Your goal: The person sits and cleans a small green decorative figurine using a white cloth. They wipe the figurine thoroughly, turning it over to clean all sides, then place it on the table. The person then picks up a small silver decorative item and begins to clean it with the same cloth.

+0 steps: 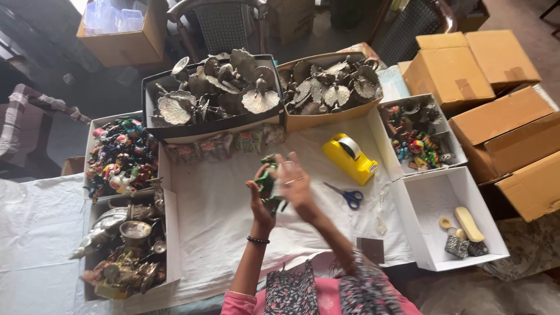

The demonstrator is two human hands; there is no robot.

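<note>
Closest to me, both forearms rise from a pink floral sleeve toward the middle of the white cloth-covered table. My left hand, a dark bead bracelet at its wrist, is clamped on a small green painted figurine, held above the cloth. My right hand is blurred and touches the same figurine; I cannot tell whether its fingers are closed. Just right of them lie blue-handled scissors and a yellow tape dispenser. Beyond sit two boxes of grey metal peacock-shaped pieces. At left, a white box holds colourful painted figurines.
</note>
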